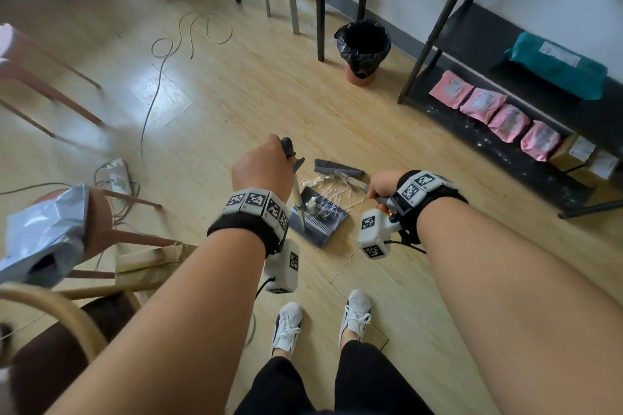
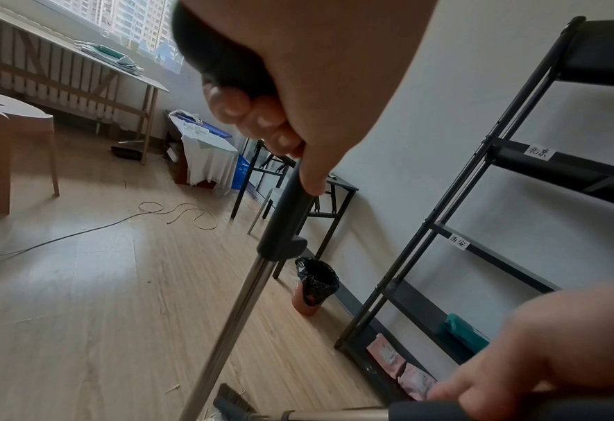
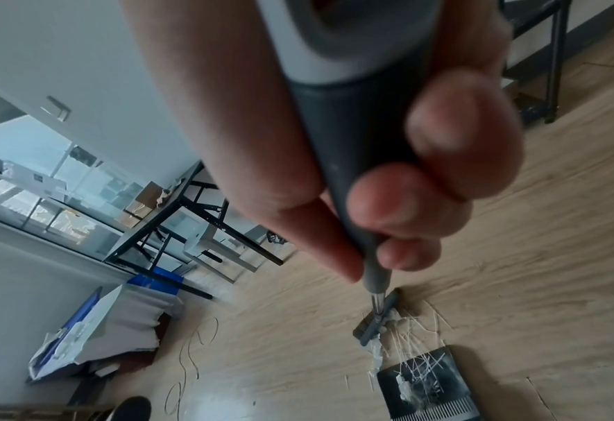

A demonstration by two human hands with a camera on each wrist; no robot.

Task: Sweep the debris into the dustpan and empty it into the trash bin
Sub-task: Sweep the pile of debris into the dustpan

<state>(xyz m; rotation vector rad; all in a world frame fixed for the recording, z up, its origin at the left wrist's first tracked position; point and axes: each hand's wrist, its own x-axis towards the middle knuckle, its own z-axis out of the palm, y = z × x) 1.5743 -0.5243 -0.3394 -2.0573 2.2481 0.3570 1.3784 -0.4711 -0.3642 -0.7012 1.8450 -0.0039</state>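
My left hand (image 1: 263, 168) grips the grey top of the dustpan's long handle (image 2: 287, 205), whose metal pole (image 2: 233, 319) runs down to the dark dustpan (image 1: 318, 216) resting on the wooden floor. White sticks and crumpled paper (image 1: 333, 195) lie partly in the pan and partly just beyond its lip. My right hand (image 1: 381, 184) is curled round the broom handle (image 3: 352, 159). The grey broom head (image 1: 337, 168) sits on the floor just past the debris. A trash bin (image 1: 364, 47) with a black liner stands by the wall, further ahead.
A black shelf rack (image 1: 448, 10) at the right holds pink parcels (image 1: 505, 118) and a teal one (image 1: 556, 64). Table legs (image 1: 320, 3) stand beside the bin. A loose cable (image 1: 161, 77) crosses the floor. Wooden chairs (image 1: 101, 229) are at my left, my feet (image 1: 286, 327) below.
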